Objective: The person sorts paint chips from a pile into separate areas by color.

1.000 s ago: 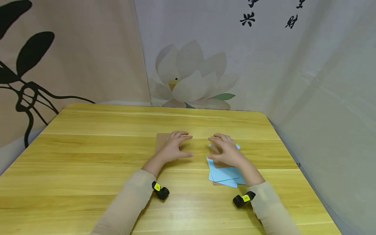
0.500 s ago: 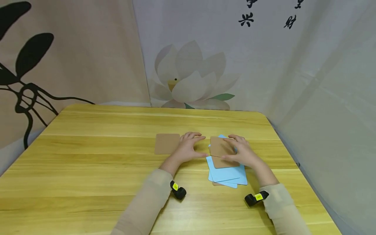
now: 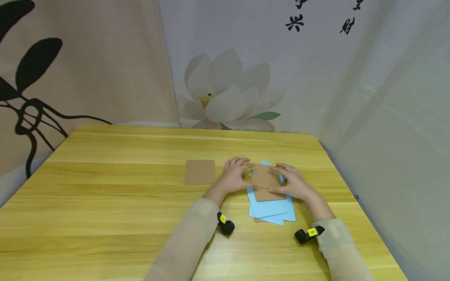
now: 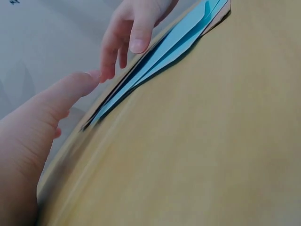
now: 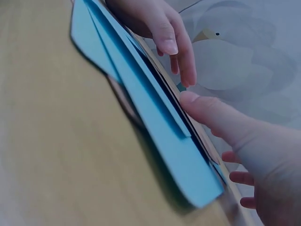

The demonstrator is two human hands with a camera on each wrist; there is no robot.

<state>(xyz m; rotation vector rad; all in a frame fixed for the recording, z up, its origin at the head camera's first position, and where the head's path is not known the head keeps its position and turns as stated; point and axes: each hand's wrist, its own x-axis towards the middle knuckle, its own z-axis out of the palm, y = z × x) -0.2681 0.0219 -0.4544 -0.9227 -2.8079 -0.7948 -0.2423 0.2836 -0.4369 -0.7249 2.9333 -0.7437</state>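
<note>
Card pile (image 3: 272, 210) (blue, brown) lies lengthwise front-to-back.

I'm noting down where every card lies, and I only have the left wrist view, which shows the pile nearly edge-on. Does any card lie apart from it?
Observer: Yes. In the head view a single brown card lies flat on the table, beyond the left hand from the pile.
Operator: And what lies uppermost on the pile, between the left hand and the right hand?
Observer: From above, two brown cards lie over the blue cards.
</note>
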